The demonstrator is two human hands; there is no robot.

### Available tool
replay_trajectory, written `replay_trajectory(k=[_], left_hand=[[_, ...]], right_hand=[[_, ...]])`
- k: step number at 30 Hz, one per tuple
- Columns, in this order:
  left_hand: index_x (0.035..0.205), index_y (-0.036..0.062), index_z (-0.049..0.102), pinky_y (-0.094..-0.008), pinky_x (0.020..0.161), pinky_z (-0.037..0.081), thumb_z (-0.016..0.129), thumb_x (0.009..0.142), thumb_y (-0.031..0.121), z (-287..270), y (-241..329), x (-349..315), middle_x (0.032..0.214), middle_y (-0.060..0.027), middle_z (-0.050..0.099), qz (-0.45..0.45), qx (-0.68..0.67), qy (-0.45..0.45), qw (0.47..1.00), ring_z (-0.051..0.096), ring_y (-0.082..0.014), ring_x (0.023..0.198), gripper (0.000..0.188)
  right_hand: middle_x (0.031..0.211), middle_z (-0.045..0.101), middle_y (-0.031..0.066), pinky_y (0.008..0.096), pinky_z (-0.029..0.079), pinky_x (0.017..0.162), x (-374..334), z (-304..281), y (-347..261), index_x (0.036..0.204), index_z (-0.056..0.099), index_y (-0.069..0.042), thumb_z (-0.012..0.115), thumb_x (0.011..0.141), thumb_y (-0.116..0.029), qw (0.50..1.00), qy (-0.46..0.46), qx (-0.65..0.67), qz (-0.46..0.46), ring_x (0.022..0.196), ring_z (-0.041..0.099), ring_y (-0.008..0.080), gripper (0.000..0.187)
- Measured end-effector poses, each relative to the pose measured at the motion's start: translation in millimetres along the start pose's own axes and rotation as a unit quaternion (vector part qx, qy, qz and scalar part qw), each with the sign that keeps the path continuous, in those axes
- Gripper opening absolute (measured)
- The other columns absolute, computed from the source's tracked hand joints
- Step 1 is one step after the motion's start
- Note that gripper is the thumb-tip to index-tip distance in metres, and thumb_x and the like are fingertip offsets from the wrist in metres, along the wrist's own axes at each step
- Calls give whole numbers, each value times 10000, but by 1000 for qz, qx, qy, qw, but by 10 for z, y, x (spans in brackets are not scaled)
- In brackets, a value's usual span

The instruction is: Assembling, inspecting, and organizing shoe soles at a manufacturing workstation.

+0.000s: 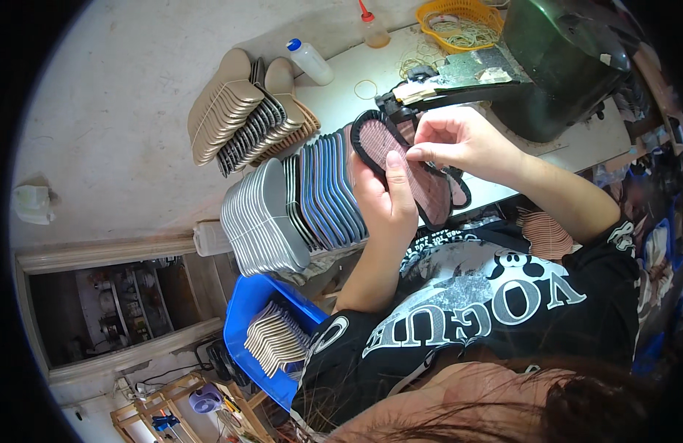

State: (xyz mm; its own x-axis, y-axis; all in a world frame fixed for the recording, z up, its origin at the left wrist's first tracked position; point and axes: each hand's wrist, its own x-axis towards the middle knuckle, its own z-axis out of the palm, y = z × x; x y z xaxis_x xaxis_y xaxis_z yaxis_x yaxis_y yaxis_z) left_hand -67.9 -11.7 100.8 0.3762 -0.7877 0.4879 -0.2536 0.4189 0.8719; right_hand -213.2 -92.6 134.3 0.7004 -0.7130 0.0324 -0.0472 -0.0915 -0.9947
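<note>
My left hand (pixel 388 199) grips a pink shoe sole (pixel 423 184) with black edging, its thumb lying on the pink face. The sole is tilted above the front of the white worktable. Just beside that thumb, my right hand (pixel 463 144) has thumb and forefinger pinched together over the sole's face. Whatever sits in the pinch is too small to make out. A second black-edged pink piece (pixel 460 190) shows partly behind the sole. Left of my left hand stands a row of blue and black soles (pixel 330 192), with a banded stack of silver soles (pixel 256 214) next to it.
Beige sole stacks (pixel 227 111) lean at the wall. A blue-capped bottle (pixel 310 63), a red-tipped bottle (pixel 372 31) and a yellow basket (pixel 432 35) of rubber bands stand at the back. A dark green machine (pixel 563 66) rises at right. The blue bin (pixel 245 303) holding soles sits lower left.
</note>
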Motion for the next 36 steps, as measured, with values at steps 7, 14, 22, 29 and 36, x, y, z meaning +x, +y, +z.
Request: replay_trajectory(k=[7, 14, 22, 29, 36], left_hand=[[1110, -47, 478, -246, 792, 472, 522, 946, 93, 50, 66, -31, 986, -99, 609, -25, 3, -25, 999, 588, -113, 865, 221], [1082, -54, 486, -239, 768, 490, 579, 908, 44, 67, 12, 23, 967, -109, 622, 25, 58, -12, 998, 609, -111, 838, 220], [1037, -55, 536, -249, 709, 498, 567, 919, 80, -10, 110, 101, 924, -109, 626, -10, -43, 7, 999, 608, -110, 800, 181], [975, -48, 553, -235, 797, 438, 579, 917, 81, 11, 122, 114, 952, -66, 574, 6, -35, 45, 998, 554, -110, 858, 143], [972, -19, 554, -204, 718, 424, 580, 917, 74, -42, 118, 254, 918, -41, 594, -125, -126, 18, 984, 527, -72, 759, 112]], right_hand=[[683, 604, 85, 274, 471, 584, -93, 21, -100, 823, 631, 17, 678, 818, -138, 956, 77, -272, -79, 596, 581, 154, 162], [699, 589, 124, 384, 490, 658, 4, 154, 19, 750, 591, -30, 611, 784, -187, 843, 193, -459, -202, 711, 609, 289, 162], [744, 593, 77, 275, 490, 602, -74, 72, 11, 912, 629, -5, 683, 803, -124, 929, 146, -274, -200, 651, 588, 146, 171], [812, 575, 131, 397, 450, 731, 49, 290, 190, 892, 545, -19, 641, 815, -75, 840, 270, -329, -336, 780, 566, 334, 135], [844, 573, 131, 364, 447, 738, 88, 208, 276, 878, 543, -14, 621, 801, 18, 862, 271, -289, -316, 784, 552, 302, 115]])
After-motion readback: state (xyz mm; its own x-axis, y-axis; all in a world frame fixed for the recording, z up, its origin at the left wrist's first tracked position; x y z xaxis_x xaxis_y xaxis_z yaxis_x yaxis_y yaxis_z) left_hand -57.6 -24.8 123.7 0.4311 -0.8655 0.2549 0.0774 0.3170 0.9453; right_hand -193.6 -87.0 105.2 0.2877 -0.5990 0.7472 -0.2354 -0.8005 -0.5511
